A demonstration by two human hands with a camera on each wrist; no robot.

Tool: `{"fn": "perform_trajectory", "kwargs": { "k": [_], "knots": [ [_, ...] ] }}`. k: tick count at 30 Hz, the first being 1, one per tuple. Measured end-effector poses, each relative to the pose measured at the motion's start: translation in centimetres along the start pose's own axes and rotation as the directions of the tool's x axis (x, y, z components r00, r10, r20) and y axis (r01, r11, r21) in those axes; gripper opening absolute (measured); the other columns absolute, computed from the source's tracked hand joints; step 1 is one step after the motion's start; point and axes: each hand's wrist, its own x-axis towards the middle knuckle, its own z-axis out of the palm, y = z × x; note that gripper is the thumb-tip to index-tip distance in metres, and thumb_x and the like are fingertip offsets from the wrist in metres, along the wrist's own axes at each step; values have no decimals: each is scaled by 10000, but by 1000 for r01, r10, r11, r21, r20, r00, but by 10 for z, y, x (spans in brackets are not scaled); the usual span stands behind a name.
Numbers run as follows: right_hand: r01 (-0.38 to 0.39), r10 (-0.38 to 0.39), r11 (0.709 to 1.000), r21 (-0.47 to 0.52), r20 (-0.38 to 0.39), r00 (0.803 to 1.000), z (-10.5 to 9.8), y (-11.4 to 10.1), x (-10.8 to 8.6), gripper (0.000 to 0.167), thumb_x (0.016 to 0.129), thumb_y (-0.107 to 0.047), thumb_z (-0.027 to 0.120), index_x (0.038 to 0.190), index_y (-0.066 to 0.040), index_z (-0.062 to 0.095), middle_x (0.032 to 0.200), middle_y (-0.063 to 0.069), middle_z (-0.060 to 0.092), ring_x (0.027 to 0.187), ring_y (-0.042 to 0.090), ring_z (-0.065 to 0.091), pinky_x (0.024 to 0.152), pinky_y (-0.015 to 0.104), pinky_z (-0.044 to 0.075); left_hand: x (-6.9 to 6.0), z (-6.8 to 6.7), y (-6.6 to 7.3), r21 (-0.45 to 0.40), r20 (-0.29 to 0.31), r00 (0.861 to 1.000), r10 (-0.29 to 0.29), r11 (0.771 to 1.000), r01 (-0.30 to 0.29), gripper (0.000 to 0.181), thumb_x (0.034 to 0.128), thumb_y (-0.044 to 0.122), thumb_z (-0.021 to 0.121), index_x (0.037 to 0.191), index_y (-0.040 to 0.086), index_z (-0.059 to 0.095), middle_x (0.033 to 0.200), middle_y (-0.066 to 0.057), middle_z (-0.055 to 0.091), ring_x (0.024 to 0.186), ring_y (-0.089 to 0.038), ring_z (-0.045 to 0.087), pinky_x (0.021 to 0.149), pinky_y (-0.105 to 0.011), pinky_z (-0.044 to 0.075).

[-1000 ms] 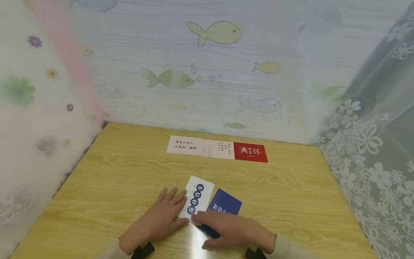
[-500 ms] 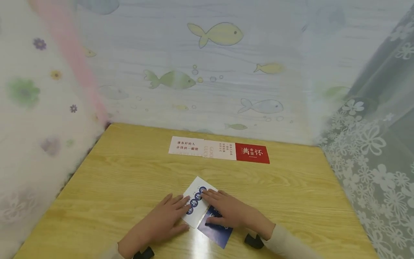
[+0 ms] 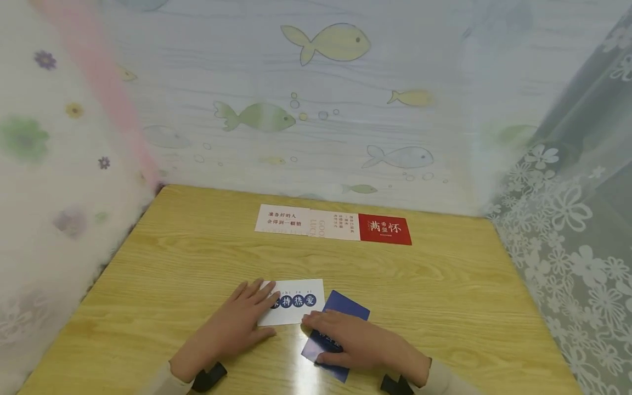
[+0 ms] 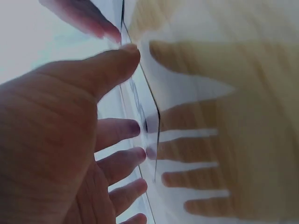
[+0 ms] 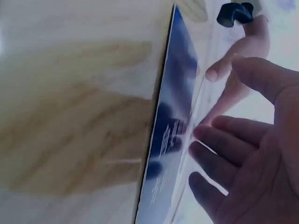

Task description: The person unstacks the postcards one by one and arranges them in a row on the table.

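A white card (image 3: 297,315) with white characters in blue circles lies flat on the wooden table, its long side running left to right. My left hand (image 3: 232,323) is spread over its left end, fingertips resting on it. Just to its right lies a dark blue card (image 3: 345,305), set at a slant and partly covered by my right hand (image 3: 357,340). That hand's fingers are straight and reach across the card. In the right wrist view the blue card (image 5: 174,107) lies close under the fingers; in the left wrist view the white card (image 4: 145,100) is by the left fingertips.
Farther back on the wooden table (image 3: 197,258) a row of cards lies end to end: a pale card (image 3: 282,226), a second pale card (image 3: 336,233) and a red card (image 3: 385,229). A fish-patterned cloth (image 3: 257,164) hangs behind, and a lace curtain (image 3: 553,274) borders the right.
The white card has turned from slanted to nearly level with the table's far edge. My right hand has moved off the white card, back toward me over the blue one.
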Motion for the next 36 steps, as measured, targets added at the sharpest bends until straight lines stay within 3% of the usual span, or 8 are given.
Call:
{"fn": "perform_trajectory", "kwargs": {
  "k": [4,9,15,20,26,30,36],
  "knots": [
    [-87,89,994,67,-30,996,-2,4,-4,693,1027,-522,524,1612,-221,304,1643,-45,349,1506,182,353,1194,426,383,-2,-5,-7,-29,3,1000,-22,999,22,729,962,491,640,1533,77,456,1621,-126,381,1510,-404,299,1236,-613,206],
    [-195,196,971,141,8,981,-5,10,-14,770,1019,-554,518,1640,-215,213,1679,-9,273,1539,197,277,1210,437,354,-3,-11,-13,-21,8,999,-37,999,38,731,959,482,647,1511,35,475,1609,-135,400,1500,-416,312,1232,-620,209],
    [-249,253,953,173,-2,967,-8,21,-27,724,1013,-542,541,1609,-204,306,1623,-9,387,1475,185,397,1182,438,399,-3,-14,-17,3,-4,1000,-28,1000,28,741,939,478,676,1498,28,491,1593,-147,422,1479,-421,350,1218,-623,244],
    [-219,232,964,153,-69,970,-14,28,-27,716,1004,-496,589,1599,-187,337,1611,3,407,1472,203,406,1176,464,403,-3,-14,-21,9,-4,999,-40,999,40,858,891,537,711,1519,13,450,1597,-170,406,1482,-417,345,1216,-620,252],
    [-134,138,990,37,-155,978,-23,36,-6,845,937,-459,707,1603,-112,319,1651,63,338,1535,277,288,1220,508,320,0,-14,-28,-9,0,999,-49,999,49,963,835,606,737,1527,9,433,1615,-206,358,1502,-412,310,1222,-610,247],
    [-135,128,990,-45,-138,982,-25,39,11,979,875,-539,746,1600,-55,300,1658,137,301,1548,356,224,1237,533,273,3,-16,-30,-31,18,999,-51,998,51,962,817,613,750,1514,19,458,1619,-211,347,1505,-414,302,1221,-607,253],
    [-202,197,977,-66,-80,977,-22,45,26,1074,827,-617,753,1615,-76,264,1687,120,230,1563,359,165,1242,554,252,4,-15,-31,-86,11,998,-55,995,56,933,787,581,794,1478,26,502,1611,-207,365,1502,-413,307,1218,-600,267]
  ]
}}
